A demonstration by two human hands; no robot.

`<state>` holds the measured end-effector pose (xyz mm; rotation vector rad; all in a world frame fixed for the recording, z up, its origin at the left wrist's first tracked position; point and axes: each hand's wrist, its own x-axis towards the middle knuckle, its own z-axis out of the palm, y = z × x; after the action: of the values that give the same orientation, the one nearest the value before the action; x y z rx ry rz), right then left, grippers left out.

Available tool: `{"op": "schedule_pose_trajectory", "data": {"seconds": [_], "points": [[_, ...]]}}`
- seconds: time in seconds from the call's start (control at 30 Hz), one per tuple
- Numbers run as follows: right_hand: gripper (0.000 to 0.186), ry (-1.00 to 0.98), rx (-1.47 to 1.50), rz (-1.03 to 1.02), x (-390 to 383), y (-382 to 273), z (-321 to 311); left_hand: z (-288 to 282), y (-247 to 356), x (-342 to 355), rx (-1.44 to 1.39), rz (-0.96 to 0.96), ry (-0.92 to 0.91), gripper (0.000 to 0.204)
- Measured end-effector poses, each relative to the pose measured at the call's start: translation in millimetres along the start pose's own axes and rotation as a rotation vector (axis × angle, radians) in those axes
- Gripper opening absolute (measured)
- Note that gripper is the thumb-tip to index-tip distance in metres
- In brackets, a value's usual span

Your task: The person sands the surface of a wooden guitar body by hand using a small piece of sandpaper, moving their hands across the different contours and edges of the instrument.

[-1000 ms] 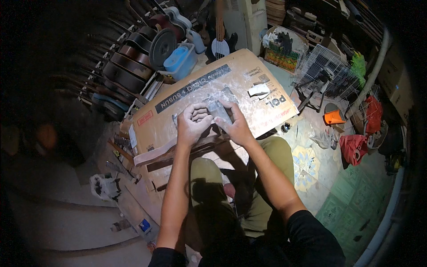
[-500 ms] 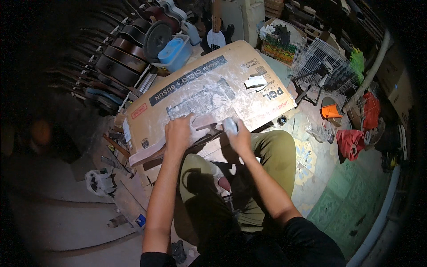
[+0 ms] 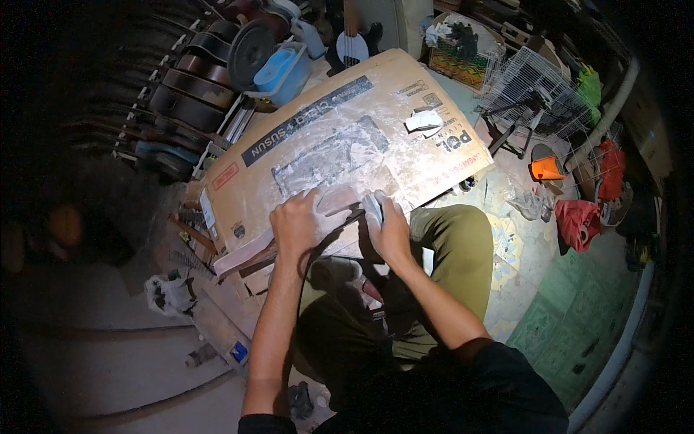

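Note:
A long pinkish wooden guitar neck lies slantwise along the near edge of a dusty cardboard sheet, over my lap. My left hand is closed around its middle, with pale dust on the thumb side. Close to the neck's right end, my right hand pinches a small grey sanding block, held edge-up. Whether the block touches the wood is hard to tell. Fine white powder coats the cardboard beyond both hands. A folded white scrap rests on its far right part.
Guitar bodies stand in a rack at far left, near a blue plastic tub. On the right are a wire cage, an orange object and a red bag. Hand tools lie left of the cardboard.
My right hand has turned the grey block so a narrower side shows. My left hand keeps its hold on the neck. The whole view has shifted slightly.

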<state>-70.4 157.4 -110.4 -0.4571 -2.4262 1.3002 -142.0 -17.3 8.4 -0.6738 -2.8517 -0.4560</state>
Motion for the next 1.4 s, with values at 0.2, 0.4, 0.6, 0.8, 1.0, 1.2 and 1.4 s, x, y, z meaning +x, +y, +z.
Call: {"op": "schedule_pose_trajectory", "data": {"seconds": [0.2, 0.4, 0.6, 0.8, 1.0, 1.2, 1.4], "points": [[0.042, -0.055, -0.026, -0.005, -3.3, 0.7, -6.5, 7.1, -4.5, -3.3, -0.018, -0.05, 0.022, 0.029], [0.043, -0.117, -0.057, 0.058, 7.7, 11.0, -3.6, 6.1, 2.3, -7.3, 0.049, -0.017, 0.088, 0.035], [0.039, -0.114, -0.065, 0.08, 17.7, 25.9, -2.9, 3.6, 9.6, -6.3, 0.018, -0.017, 0.089, 0.034], [0.042, -0.128, -0.076, 0.058, 18.1, 18.4, -5.2, 4.1, 13.7, -6.2, 0.012, -0.019, 0.111, 0.033], [0.041, -0.124, -0.022, 0.114, 16.6, 18.1, -2.0, 8.0, 10.6, -7.1, -0.024, -0.011, 0.132, 0.031], [0.042, -0.131, -0.016, 0.039, 11.7, 20.5, -5.1, 8.8, 7.6, -7.0, -0.079, -0.001, 0.138, 0.035], [0.042, -0.085, -0.027, -0.096, 2.7, 3.5, -8.2, 11.6, 4.6, -8.1, -0.055, -0.008, 0.167, 0.033]]}}
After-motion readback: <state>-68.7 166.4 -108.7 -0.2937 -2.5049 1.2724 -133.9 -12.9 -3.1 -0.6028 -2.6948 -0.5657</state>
